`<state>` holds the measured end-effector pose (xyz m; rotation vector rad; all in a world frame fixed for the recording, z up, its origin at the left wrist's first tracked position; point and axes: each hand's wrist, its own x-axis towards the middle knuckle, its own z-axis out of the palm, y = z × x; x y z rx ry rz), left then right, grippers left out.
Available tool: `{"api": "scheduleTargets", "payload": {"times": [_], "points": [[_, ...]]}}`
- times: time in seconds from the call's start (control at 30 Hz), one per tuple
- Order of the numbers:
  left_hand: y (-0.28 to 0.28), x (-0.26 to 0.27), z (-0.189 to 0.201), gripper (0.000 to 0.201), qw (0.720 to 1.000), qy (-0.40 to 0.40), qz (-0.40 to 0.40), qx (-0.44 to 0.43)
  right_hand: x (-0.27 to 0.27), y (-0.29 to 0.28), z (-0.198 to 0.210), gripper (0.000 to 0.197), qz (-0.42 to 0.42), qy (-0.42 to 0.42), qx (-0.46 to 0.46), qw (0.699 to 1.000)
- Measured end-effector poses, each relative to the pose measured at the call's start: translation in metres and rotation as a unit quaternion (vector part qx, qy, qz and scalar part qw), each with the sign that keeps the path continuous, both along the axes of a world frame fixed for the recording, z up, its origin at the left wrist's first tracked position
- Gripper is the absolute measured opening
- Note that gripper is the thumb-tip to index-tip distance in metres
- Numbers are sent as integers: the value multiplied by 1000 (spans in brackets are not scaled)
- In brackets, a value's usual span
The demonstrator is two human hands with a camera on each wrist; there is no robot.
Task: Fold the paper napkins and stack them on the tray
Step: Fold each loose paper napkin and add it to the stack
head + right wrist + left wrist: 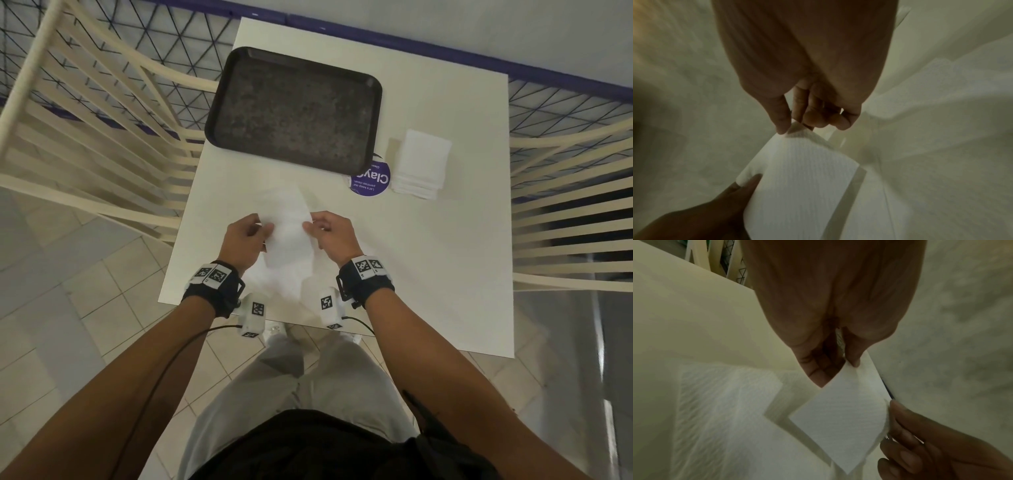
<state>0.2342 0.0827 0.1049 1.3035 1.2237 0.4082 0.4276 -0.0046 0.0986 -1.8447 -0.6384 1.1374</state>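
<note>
Currently both hands hold one napkin (289,233) above the near middle of the table (428,260). The left hand (244,240) pinches the napkin's left edge between thumb and fingers; the right hand (331,233) pinches the right edge the same way. Holding opposite edges keeps the thin sheet taut and lets the two sides be brought together evenly, which is probably why it is raised rather than laid flat. From the left wrist view the sheet hangs clear of the tabletop, with a shadow beneath it. Whether it is already folded once cannot be told.

More white paper (284,277) lies on the table under and just nearer than the held napkin; its shape is too faint to read.

Unfolded stock sits as a neat pile (421,164) on the right side of the table, well apart from the hands. This keeps it within reach of the right hand without crowding the folding area.

The tray (294,106) lies at the far left of the table, its bed bare, so no napkin has been stacked yet. Its left rim overhangs the table edge slightly. A round purple sticker (371,180) lies between tray and pile, partly under the tray's near right corner.

Open tabletop extends between the hands and the tray, giving an unobstructed forward path. Slatted chairs (102,137) stand off both sides, clear of the work. The near table edge runs just below the wrists, so a dropped sheet could slide off toward the floor.
</note>
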Motion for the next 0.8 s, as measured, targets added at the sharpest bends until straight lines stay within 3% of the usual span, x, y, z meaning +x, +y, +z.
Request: {"api": "scheduleTargets", "payload": {"times": [0.1, 0.27, 0.47, 0.67, 0.8], "points": [[-1, 2, 5, 14, 999, -32, 4, -36, 1, 2, 2, 19, -4, 11, 10, 1000], [0, 2, 9, 16, 992, -79, 32, -96, 2, 1, 2, 20, -29, 25, 18, 999], [1, 6, 18, 14, 987, -101, 69, -108, 3, 0, 9, 9, -32, 56, 42, 997], [2, 7, 16, 21, 986, -112, 72, -103, 5, 2, 13, 31, -60, 70, 10, 996], [1, 7, 16, 30, 989, -91, 65, -94, 6, 5, 13, 30, -103, 104, -8, 989]]}}
